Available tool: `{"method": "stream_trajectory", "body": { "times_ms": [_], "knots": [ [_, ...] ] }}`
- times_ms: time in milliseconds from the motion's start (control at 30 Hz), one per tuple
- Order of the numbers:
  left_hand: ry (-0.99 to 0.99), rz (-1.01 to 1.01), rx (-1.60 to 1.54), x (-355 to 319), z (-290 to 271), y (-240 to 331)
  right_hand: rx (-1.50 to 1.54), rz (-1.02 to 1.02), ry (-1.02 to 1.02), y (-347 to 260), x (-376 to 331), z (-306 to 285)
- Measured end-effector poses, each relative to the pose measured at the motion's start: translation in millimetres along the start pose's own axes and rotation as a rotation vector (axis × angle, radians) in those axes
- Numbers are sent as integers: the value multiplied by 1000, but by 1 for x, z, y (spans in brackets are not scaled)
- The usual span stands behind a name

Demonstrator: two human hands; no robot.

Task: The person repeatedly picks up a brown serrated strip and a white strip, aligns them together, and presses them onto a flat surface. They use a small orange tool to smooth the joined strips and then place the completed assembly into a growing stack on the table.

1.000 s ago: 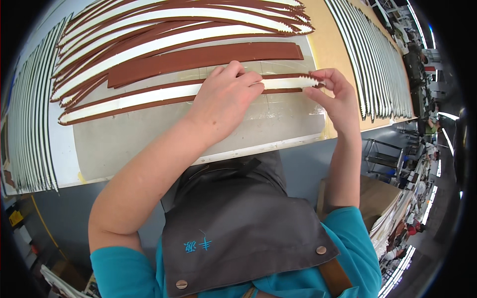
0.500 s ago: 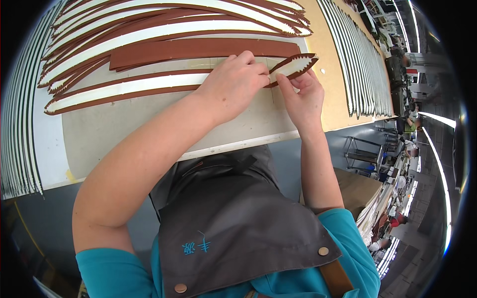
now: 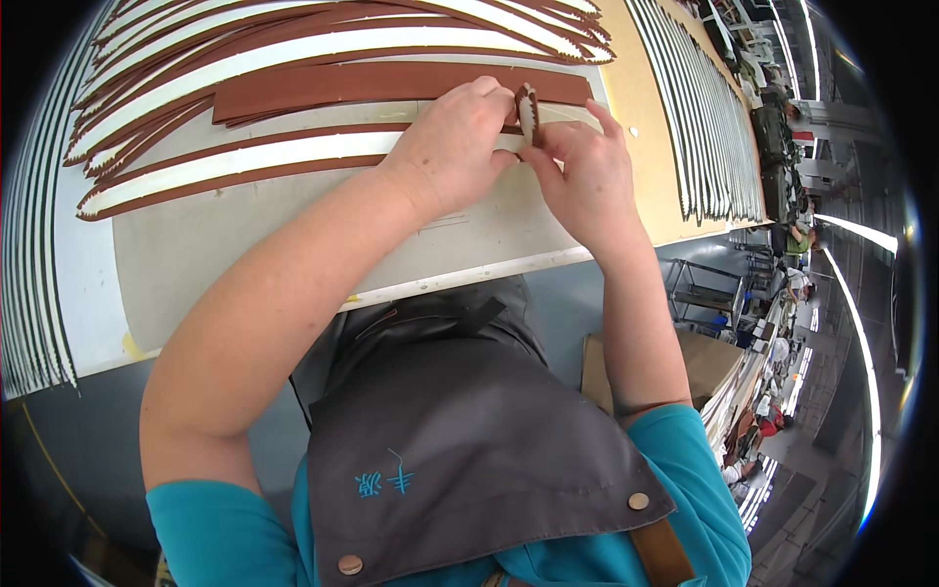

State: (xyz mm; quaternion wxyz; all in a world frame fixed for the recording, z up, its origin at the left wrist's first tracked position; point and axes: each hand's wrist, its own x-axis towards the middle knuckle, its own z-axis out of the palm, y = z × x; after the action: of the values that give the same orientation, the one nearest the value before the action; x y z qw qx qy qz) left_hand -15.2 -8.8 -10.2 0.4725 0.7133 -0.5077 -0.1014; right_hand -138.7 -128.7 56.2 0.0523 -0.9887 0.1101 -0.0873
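Observation:
A long leather strip (image 3: pixel 254 164), white along its middle with brown folded edges, lies across the table near me. Its left end is a rounded, pleated tip; its right end stands tilted up between my hands, showing notched brown edges. My left hand (image 3: pixel 452 142) is closed on the strip just short of that end, fingers curled over it. Thumb and fingers of my right hand (image 3: pixel 589 178) pinch at the raised end from the right, with one finger pointing up. The exact contact under the fingers is hidden.
Behind the strip lie flat brown leather strips (image 3: pixel 372 86) and a pile of similar white-and-brown strips (image 3: pixel 293 47). Rows of thin dark-edged strips stand at the right (image 3: pixel 699 127) and far left (image 3: pixel 34 215). The table's front edge (image 3: pixel 469 281) runs before me; a metal cart (image 3: pixel 706 289) stands beyond.
The strip's right end has swung from lying out flat to the right to standing up between my hands. My right hand has moved left, closer to my left hand.

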Motion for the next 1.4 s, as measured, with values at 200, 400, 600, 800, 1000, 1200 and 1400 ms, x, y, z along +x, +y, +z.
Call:
{"method": "stream_trajectory", "body": {
  "times_ms": [200,400,600,800,1000,1200,1400],
  "knots": [
    [-71,-149,-304,2,-24,5,-16,-89,-4,10,-6,1],
    [-152,-153,-129,-17,-60,4,-51,-118,43,7,-12,4],
    [10,92,33,-36,-49,-14,-101,-200,53,2,-12,4],
    [41,152,176,-37,-45,-15,-176,-290,40,-1,-14,3],
    [22,137,180,-38,-47,-12,-240,-343,-12,-3,-13,2],
    [-1,171,194,-40,-47,-7,-274,-361,-62,-4,-13,0],
    [-45,220,340,-40,-45,-8,-211,-345,-75,0,-23,-2]
  ]
}}
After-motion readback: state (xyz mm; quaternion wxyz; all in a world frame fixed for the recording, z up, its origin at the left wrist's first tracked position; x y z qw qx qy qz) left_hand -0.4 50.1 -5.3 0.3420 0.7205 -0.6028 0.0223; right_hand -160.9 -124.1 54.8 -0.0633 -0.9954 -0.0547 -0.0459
